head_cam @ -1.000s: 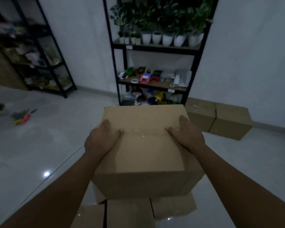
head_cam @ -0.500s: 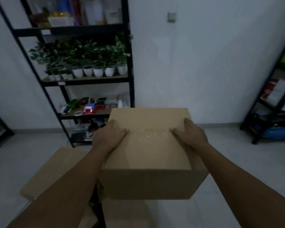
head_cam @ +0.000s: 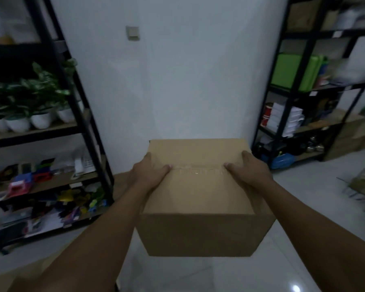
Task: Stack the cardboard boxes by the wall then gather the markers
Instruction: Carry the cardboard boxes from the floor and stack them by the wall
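Matt brown cardboard box (head_cam: 196,199), clear glossy tape glinting along its top seam. Floor (head_cam: 261,272) is polished pale tile, throwing back a light spot. Black metal shelf frame (head_cam: 82,123), wooden boards, glossy white pots (head_cam: 41,121).

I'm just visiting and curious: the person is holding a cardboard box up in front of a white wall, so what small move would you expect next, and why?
Probably a step forward, then lowering the box toward the floor by the wall. The cardboard box is in the air, gripped by the left hand and right hand, and the white wall lies straight ahead between two shelf racks, with another box low to the left.
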